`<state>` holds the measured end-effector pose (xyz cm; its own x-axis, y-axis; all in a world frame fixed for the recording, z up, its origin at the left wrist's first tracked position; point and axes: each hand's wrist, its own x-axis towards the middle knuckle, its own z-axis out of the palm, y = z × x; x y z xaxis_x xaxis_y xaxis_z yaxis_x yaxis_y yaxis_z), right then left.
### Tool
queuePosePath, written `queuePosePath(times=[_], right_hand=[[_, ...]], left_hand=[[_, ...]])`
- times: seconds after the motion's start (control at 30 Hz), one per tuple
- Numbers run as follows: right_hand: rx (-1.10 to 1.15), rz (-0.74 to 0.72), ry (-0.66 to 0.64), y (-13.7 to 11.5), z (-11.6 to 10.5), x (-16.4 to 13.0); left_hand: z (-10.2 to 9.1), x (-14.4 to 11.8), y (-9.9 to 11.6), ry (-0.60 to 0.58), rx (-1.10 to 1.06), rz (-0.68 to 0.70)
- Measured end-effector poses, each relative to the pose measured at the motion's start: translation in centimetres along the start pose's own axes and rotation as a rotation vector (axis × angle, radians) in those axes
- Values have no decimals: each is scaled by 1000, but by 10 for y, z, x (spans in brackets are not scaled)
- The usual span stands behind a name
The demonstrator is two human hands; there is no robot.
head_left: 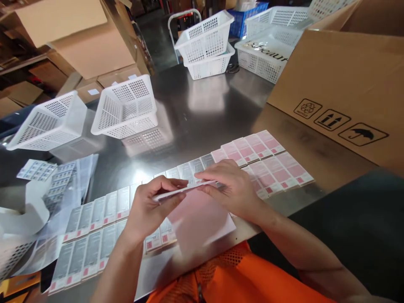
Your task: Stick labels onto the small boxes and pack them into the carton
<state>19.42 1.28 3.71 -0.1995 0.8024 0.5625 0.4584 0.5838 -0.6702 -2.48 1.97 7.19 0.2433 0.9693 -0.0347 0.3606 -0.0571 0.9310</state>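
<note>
My left hand (148, 206) and my right hand (232, 187) hold a thin white flat box (186, 189) between them, edge-on, just above the steel table (195, 113). The left fingers pinch its left end, the right fingers grip its right end. Under my hands lie two long rows of flat pink-and-white label cards (268, 162), running from lower left to upper right. A pale pink sheet (202, 223) lies beneath the box at the near table edge.
Upturned white mesh baskets (126, 107) (47, 122) sit at the left, more baskets (206, 46) at the back. A big cardboard carton (344, 84) stands at the right. Plastic wrap and loose label sheets (57, 176) lie at the far left.
</note>
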Motion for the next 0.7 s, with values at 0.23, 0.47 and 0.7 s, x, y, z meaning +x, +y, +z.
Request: queuePosePath(times=[0.23,0.47,0.7], right_hand=[[-13,-23,23,-3,-7,1],[-143,-103,352,0,9,-4],[-324,-154,508,1,21,-10]], left_hand=[[3,-7,-7,53,194,95],[26,-10,12,305,30,-102],[33,-9,20,376,-21,-199]])
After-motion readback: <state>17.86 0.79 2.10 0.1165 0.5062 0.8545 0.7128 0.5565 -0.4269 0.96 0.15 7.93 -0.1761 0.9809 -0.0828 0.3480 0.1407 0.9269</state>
